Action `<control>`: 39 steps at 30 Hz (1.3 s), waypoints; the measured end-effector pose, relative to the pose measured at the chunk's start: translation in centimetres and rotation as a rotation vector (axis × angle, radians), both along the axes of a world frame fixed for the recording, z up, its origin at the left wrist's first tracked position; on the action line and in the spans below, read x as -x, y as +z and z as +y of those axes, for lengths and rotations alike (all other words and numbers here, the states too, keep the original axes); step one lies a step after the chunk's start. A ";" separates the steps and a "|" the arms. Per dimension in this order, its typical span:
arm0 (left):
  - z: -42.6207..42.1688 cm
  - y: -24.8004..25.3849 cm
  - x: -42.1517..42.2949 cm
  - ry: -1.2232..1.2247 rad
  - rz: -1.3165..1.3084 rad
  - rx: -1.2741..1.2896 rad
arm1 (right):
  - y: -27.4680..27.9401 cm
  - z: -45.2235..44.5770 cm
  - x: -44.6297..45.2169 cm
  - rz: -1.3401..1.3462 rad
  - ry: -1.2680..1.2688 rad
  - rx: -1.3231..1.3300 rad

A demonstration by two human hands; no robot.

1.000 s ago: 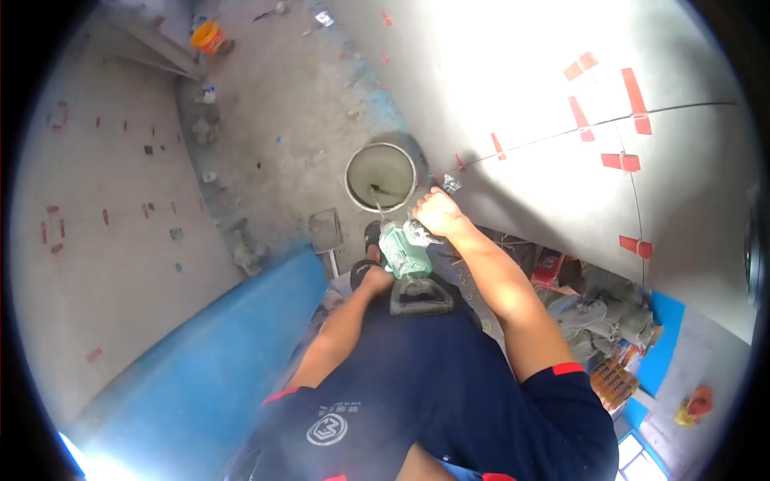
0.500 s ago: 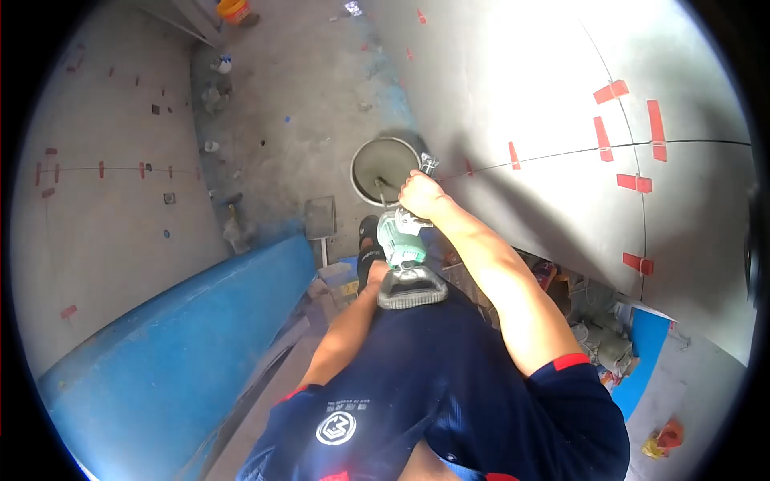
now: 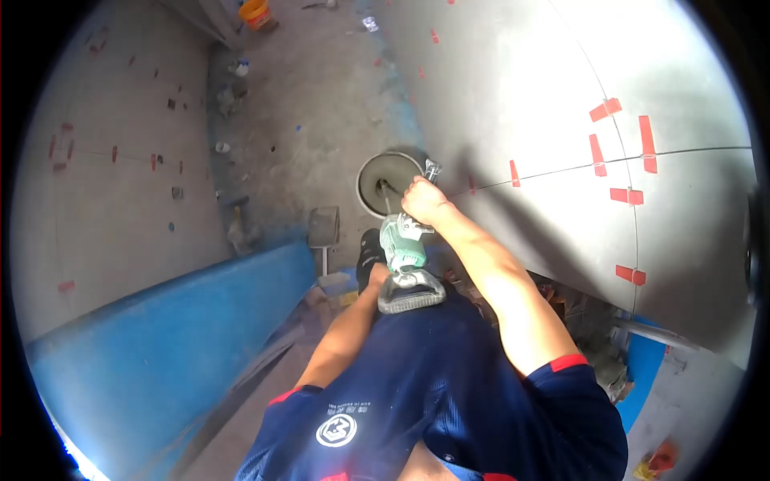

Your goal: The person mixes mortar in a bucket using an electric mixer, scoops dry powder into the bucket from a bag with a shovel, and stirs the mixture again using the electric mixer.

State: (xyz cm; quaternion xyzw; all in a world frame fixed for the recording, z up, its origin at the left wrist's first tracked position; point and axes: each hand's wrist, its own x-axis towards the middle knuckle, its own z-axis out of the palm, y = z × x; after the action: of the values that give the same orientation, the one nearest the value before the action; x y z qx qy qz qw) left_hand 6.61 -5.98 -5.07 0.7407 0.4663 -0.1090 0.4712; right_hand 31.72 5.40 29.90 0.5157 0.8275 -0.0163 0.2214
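My right hand (image 3: 423, 200) is closed around the side handle of a green electric mixer (image 3: 403, 243), and the grey handle end (image 3: 432, 170) sticks out past it. My left hand (image 3: 377, 277) is beside the rear of the mixer; its fingers are hidden. Near my shirt is the mixer's black loop handle (image 3: 412, 292). The mixer's shaft (image 3: 387, 197) reaches down into a round bucket (image 3: 360, 186) of grey-green mix (image 3: 395, 168). The shaft's lower end is hidden in the mix.
A grey wall (image 3: 513, 96) with red tabs rises close on the right, another (image 3: 120, 192) at left. Nearer left lies a long blue surface (image 3: 184, 329). A flat scoop-like tool (image 3: 324, 227) is left of my feet. An orange bucket (image 3: 255, 14) stands farther off.
The view has shifted, so the floor and walls sit differently in the frame. My right hand keeps its hold on the side handle. The shaft leans at a slightly different angle in the mix.
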 end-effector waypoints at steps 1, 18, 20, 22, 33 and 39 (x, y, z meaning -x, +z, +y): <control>-0.6 0.1 0.7 0.010 0.011 0.008 | 0.3 0.0 -0.2 0.032 -0.003 0.033; 0.5 11.7 -1.7 0.214 0.093 0.150 | -1.2 -2.3 -0.9 0.059 0.009 -0.108; 1.3 12.6 -2.3 0.269 0.144 0.205 | -1.2 -2.7 -0.7 0.051 -0.015 -0.086; 2.8 17.0 -2.6 0.181 0.079 0.192 | -0.7 -2.1 -1.5 0.039 -0.024 -0.083; 1.0 10.6 -1.4 0.214 -0.031 0.207 | -0.9 -2.6 -1.5 0.012 -0.019 -0.076; 1.8 14.3 -1.8 -0.020 0.061 0.101 | -0.9 -3.1 -1.4 0.005 -0.028 -0.069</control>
State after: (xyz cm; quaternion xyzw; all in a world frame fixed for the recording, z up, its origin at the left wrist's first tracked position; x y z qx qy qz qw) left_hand 8.43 -4.17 9.25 0.7169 0.4669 -0.1597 0.4925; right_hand 33.10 2.28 29.00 0.5347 0.8207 0.0079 0.2010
